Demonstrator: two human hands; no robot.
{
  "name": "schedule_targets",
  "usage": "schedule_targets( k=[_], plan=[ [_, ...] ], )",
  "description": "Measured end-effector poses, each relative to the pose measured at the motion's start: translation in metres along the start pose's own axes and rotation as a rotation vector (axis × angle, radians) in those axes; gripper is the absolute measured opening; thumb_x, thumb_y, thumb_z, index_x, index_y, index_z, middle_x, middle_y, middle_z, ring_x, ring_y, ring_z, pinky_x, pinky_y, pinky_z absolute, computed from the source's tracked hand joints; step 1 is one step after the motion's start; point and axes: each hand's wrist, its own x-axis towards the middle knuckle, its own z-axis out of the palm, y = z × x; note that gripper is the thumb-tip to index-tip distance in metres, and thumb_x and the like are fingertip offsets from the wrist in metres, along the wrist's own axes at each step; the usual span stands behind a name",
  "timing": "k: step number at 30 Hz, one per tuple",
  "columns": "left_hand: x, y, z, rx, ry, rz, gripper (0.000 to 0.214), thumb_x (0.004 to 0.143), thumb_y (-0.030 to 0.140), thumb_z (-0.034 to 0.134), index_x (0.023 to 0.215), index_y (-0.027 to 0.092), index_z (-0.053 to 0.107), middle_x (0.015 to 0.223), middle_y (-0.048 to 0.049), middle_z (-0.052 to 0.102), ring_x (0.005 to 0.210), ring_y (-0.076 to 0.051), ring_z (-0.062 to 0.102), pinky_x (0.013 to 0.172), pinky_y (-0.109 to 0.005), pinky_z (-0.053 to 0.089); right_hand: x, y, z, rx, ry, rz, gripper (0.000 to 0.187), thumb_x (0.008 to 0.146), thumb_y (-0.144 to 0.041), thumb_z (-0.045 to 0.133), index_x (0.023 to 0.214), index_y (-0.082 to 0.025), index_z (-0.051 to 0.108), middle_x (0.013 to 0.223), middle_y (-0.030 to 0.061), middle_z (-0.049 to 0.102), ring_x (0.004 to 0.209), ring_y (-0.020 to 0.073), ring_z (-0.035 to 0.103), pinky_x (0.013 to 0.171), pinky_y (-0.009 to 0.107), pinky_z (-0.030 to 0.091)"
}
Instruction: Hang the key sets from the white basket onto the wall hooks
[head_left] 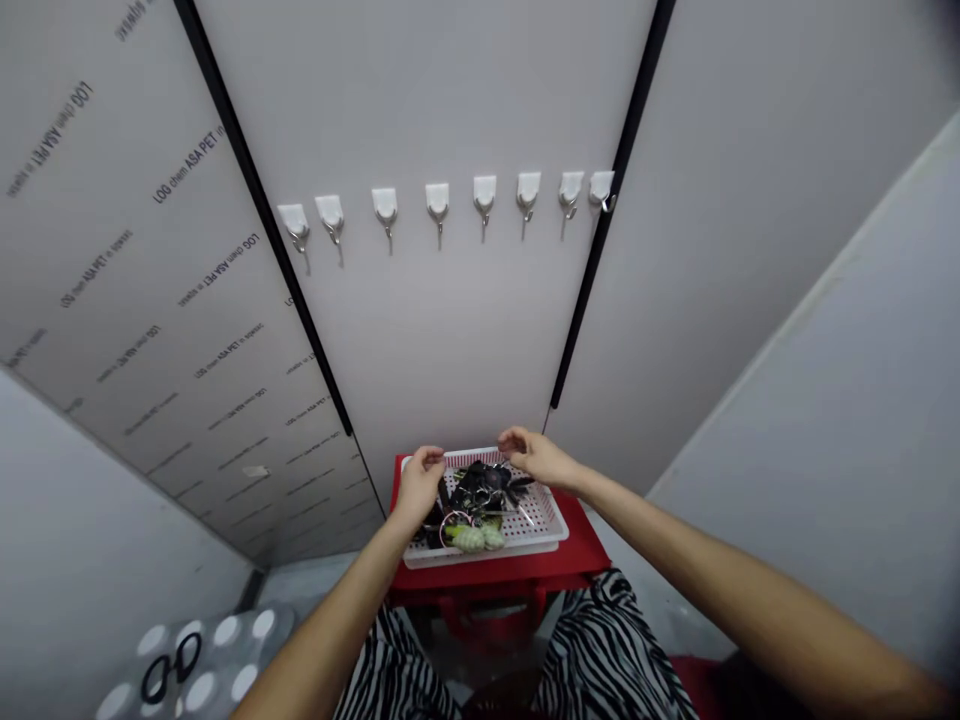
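Note:
A white perforated plastic basket holds a jumble of black items, with metal rings or chains among them. Pale green, bumpy charms and a pink ring lie toward its front. My left hand is over the left side of the basket, fingers half curled and nothing visible in them. Above the back right rim, my right hand has its fingers loosely bent and apart from the thumb. Whether either hand touches the basket is hard to tell.
Beneath the basket is a red surface. White adhesive hooks run in a row along the wall panel ahead, between two black strips. Black-handled scissors lie on wrapped white-capped bottles at lower left.

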Motion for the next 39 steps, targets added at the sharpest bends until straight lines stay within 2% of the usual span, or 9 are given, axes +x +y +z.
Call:
schedule_targets(
  k=[3, 6, 10, 15, 28, 32, 34, 37, 39],
  plan=[
    [0.016, 0.042, 0.001, -0.048, -0.158, -0.065, 0.018, 0.061, 0.031, 0.046, 0.059, 0.014, 0.046, 0.054, 0.0008, 0.05, 0.047, -0.006, 0.044, 0.044, -0.017, 0.032, 0.01, -0.026, -0.006, 0.069, 0.07, -0.017, 0.005, 0.063, -0.023, 0.041, 0.065, -0.018, 0.041, 0.07, 0.0033, 0.052, 0.062, 0.0114, 0.048, 0.055, 0.023, 0.038],
    [0.03, 0.094, 0.002, -0.157, -0.407, -0.164, 0.047, 0.064, 0.055, 0.026, 0.044, 0.015, 0.039, 0.038, 0.0009, 0.042, 0.033, -0.004, 0.035, 0.034, -0.017, 0.022, 0.022, -0.066, -0.022, 0.346, 0.067, -0.031, 0.036, 0.068, -0.047, 0.026, 0.05, -0.017, 0.034, 0.046, -0.0008, 0.042, 0.038, 0.0063, 0.038, 0.038, 0.019, 0.03],
    [0.039, 0.156, 0.005, -0.318, -0.611, -0.06, 0.057, 0.06, 0.065, 0.009, 0.037, 0.016, 0.028, 0.029, 0.0034, 0.029, 0.026, -0.003, 0.023, 0.032, -0.017, 0.014, 0.033, -0.119, -0.043, 0.676, -0.135, -0.165, 0.052, 0.062, -0.063, 0.009, 0.041, -0.017, 0.022, 0.032, -0.0062, 0.024, 0.027, 0.0029, 0.019, 0.031, 0.017, 0.019],
    [0.039, 0.18, 0.006, -0.315, -0.698, 0.012, 0.058, 0.059, 0.066, 0.008, 0.036, 0.016, 0.027, 0.03, 0.0032, 0.027, 0.025, -0.002, 0.02, 0.032, -0.017, 0.013, 0.035, -0.142, -0.044, 0.753, -0.265, -0.206, 0.056, 0.059, -0.066, 0.004, 0.039, -0.017, 0.019, 0.03, -0.0066, 0.021, 0.026, 0.0027, 0.016, 0.03, 0.017, 0.016],
    [0.035, 0.151, -0.013, -0.207, -0.638, 0.02, 0.057, 0.06, 0.065, 0.006, 0.038, 0.016, 0.027, 0.031, 0.0036, 0.028, 0.028, -0.002, 0.023, 0.034, -0.015, 0.016, 0.041, -0.132, -0.012, 0.652, -0.276, -0.154, 0.054, 0.061, -0.065, 0.007, 0.039, -0.017, 0.02, 0.03, -0.0069, 0.02, 0.027, 0.0024, 0.015, 0.03, 0.017, 0.015],
    [0.028, 0.102, -0.025, 0.136, -0.473, 0.061, 0.049, 0.066, 0.055, 0.017, 0.047, 0.015, 0.038, 0.038, 0.0028, 0.037, 0.036, -0.004, 0.033, 0.039, -0.016, 0.026, 0.019, -0.095, 0.022, 0.253, -0.229, -0.186, 0.049, 0.063, -0.059, 0.025, 0.042, -0.015, 0.035, 0.036, -0.004, 0.036, 0.033, 0.0042, 0.031, 0.037, 0.018, 0.025],
    [0.02, 0.069, -0.034, 0.276, -0.404, 0.069, 0.034, 0.063, 0.044, 0.037, 0.051, 0.013, 0.044, 0.043, 0.0024, 0.042, 0.042, -0.006, 0.037, 0.045, -0.018, 0.029, 0.0, -0.07, 0.038, -0.068, -0.368, -0.276, 0.036, 0.056, -0.05, 0.046, 0.054, -0.014, 0.048, 0.051, -0.0005, 0.049, 0.048, 0.0081, 0.042, 0.046, 0.02, 0.032],
    [0.002, 0.025, -0.045, 0.593, -0.455, 0.175, 0.012, 0.055, 0.021, 0.05, 0.063, 0.014, 0.053, 0.06, -0.0009, 0.053, 0.061, -0.013, 0.046, 0.06, -0.024, 0.033, -0.024, -0.039, 0.049, -0.366, -0.445, -0.406, 0.031, 0.048, -0.034, 0.057, 0.074, -0.017, 0.055, 0.076, 0.0029, 0.055, 0.072, 0.0149, 0.046, 0.064, 0.025, 0.034],
    [-0.009, 0.007, -0.047, 0.916, -0.518, 0.327, 0.026, 0.053, 0.012, 0.047, 0.077, 0.019, 0.054, 0.08, -0.0033, 0.055, 0.079, -0.018, 0.045, 0.074, -0.032, 0.028, -0.03, -0.028, 0.046, -0.439, -0.426, -0.425, 0.028, 0.05, -0.024, 0.054, 0.078, -0.018, 0.056, 0.08, 0.0031, 0.055, 0.076, 0.015, 0.045, 0.068, 0.025, 0.033]
  ],
)
